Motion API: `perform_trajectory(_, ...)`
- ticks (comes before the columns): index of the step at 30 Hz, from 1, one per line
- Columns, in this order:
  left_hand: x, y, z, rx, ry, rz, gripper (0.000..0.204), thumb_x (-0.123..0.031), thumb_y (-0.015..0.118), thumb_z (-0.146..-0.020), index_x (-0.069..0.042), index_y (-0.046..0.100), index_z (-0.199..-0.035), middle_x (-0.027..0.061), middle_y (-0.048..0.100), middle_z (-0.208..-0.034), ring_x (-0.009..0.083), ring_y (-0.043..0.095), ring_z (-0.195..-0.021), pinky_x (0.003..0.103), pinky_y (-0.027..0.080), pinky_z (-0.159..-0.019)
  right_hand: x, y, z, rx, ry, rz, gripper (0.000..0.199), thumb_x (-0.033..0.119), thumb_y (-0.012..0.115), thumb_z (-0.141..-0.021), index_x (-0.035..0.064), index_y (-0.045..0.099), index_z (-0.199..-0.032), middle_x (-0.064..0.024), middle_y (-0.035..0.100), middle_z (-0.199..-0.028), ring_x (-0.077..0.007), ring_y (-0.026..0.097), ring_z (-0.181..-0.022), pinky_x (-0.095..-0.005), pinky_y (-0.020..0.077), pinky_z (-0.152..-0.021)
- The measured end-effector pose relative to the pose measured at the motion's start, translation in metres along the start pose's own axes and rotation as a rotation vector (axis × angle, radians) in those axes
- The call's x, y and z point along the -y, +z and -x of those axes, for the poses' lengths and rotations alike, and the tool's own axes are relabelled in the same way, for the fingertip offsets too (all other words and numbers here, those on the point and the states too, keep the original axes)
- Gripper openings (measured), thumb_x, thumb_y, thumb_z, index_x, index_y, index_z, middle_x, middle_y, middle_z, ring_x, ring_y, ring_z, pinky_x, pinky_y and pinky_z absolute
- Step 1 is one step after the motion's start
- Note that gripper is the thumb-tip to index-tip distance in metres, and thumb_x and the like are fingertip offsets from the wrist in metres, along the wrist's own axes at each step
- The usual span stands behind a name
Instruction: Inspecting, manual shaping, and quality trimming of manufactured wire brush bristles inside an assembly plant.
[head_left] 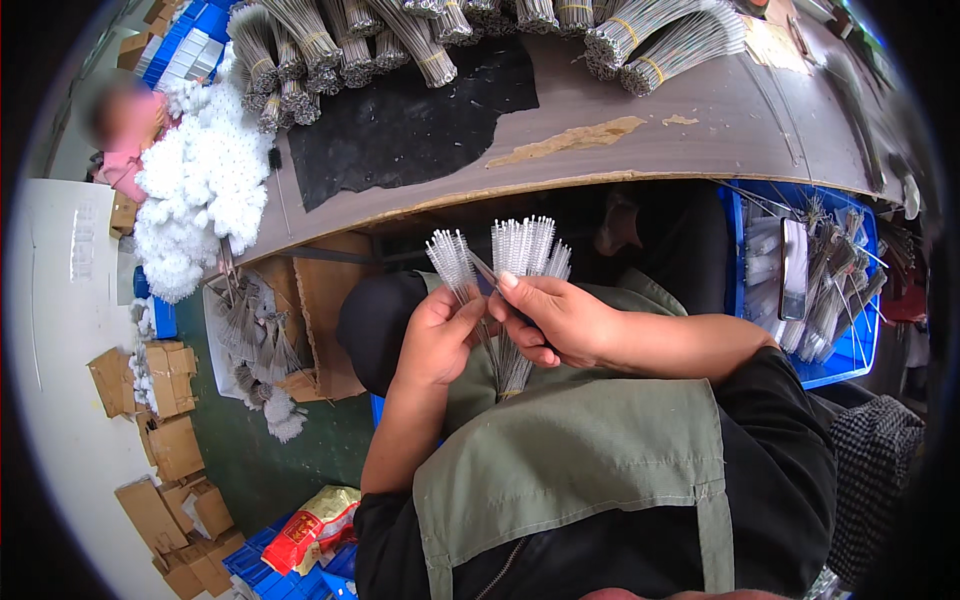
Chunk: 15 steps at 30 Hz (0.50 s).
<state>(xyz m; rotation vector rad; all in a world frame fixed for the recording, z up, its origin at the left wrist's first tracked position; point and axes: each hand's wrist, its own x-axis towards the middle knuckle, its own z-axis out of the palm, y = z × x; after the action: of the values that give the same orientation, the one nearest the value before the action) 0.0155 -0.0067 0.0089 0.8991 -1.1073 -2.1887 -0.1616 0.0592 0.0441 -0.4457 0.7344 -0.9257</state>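
Over my lap, my left hand (440,335) is closed around a small bunch of thin wire brushes (451,262), white bristled ends up. My right hand (560,320), just beside it, grips a pointed metal tool (482,266) whose tip touches or nearly touches that bunch. Whether it is scissors or tweezers I cannot tell, as my fingers cover most of it. Behind my right hand stands a larger bundle of the same brushes (524,243), wire stems running down to a yellow band near my green apron (580,450).
Banded wire bundles (430,60) line the far side of the workbench (600,150), near a black mat (410,125). White fluffy brushes (200,190) heap at its left end, by another person (125,140). A blue crate (830,375) of brushes stands right; a white bin (220,345) left.
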Motion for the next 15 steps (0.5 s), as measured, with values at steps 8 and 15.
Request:
perform_trajectory(8, 0.0, -0.0003, 0.0009, -0.013, -0.01, 0.026, 0.012, -0.006, 0.05, -0.091, -0.001, 0.054, -0.102, 0.007, 0.06, -0.097, 0.0177, 0.06, -0.09, 0.036, 0.053, -0.08, -0.0042, -0.0012, -0.0038, 0.003, -0.026, -0.014, 0.043, 0.043, 0.031, -0.098, 0.0042, 0.043, -0.083, 0.0002, 0.034, -0.054, -0.0096, 0.035, -0.039, -0.0235, 0.0293, -0.036)
perform_trajectory(15, 0.0032, -0.0051, 0.0014, -0.018, -0.031, 0.035, 0.011, -0.005, 0.05, -0.091, -0.002, 0.054, -0.101, 0.0069, 0.06, -0.097, 0.0176, 0.06, -0.091, 0.037, 0.053, -0.08, -0.0057, 0.0, -0.0025, -0.013, -0.03, -0.018, 0.044, 0.044, 0.032, -0.097, 0.0044, 0.043, -0.084, 0.0008, 0.033, -0.054, -0.0093, 0.034, -0.038, -0.0229, 0.029, -0.035)
